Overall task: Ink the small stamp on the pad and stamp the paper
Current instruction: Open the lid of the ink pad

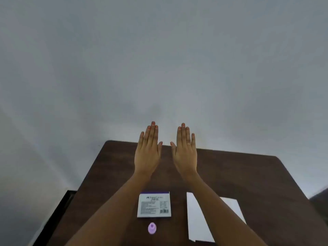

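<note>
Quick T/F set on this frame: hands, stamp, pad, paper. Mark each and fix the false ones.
1. Both hands are flat, open and empty. True: the left hand and right hand hold nothing, fingers straight.
2. The small stamp is in the right hand. False: the stamp stands on the table, nearer the camera than the pad.
3. The ink pad lies between the two forearms. True: the ink pad sits there, its printed label up.
4. The paper lies left of the ink pad. False: the paper is on the pad's right, partly hidden by the right forearm.
5. The ink pad is open. False: it looks closed; no ink surface shows.
</note>
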The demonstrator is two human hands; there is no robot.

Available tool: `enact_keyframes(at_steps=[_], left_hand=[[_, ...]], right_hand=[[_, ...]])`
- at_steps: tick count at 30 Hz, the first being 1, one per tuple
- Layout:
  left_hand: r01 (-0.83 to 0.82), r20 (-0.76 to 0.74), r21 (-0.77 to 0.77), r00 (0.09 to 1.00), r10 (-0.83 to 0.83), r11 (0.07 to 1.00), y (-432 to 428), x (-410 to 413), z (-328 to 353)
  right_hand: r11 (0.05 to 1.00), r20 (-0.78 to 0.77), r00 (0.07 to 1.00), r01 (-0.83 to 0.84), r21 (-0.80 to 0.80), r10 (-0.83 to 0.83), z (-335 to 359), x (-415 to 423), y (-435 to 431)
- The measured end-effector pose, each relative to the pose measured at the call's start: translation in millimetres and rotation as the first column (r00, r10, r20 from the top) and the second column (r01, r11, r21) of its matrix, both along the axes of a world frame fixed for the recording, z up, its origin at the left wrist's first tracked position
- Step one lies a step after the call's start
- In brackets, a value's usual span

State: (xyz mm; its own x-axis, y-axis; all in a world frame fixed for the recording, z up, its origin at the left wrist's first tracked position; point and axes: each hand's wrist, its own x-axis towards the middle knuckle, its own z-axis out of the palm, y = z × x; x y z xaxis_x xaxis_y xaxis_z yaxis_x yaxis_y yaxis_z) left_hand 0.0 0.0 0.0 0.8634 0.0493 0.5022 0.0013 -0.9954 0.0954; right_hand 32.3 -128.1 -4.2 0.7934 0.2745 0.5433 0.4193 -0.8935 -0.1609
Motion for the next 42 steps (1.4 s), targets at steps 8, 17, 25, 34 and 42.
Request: enact_keyframes(at_steps=[8,17,25,34,42], left_hand=[[-0.007,-0.171,-0.077,0.985,-0.007,0.997,4,-36,-84],[0.074,-0.516,-0.290,0.827,-0.222,0.954,27,-73,-146],[0.234,-0.572,-0.479,0.649,-0.503,0.846,80,-88,-155],[0.254,-0.559,-0.493,0.641,-0.526,0.832,84,-95,-163],[0.224,-0.465,-0.529,0.731,-0.500,0.819,80,-99,-168]], right_hand=[[0.998,-0.184,0.982,0.026,-0.058,-0.037,-87,-40,2],[0.957,-0.584,0.772,-0.290,0.029,0.251,-145,-78,-12],[0.818,-0.722,0.600,-0.569,-0.085,0.343,-150,-75,-29],[0.867,-0.761,0.541,-0.494,0.056,0.357,-146,-73,-26],[0.906,-0.854,0.370,-0.352,0.236,0.366,-121,-52,-28]])
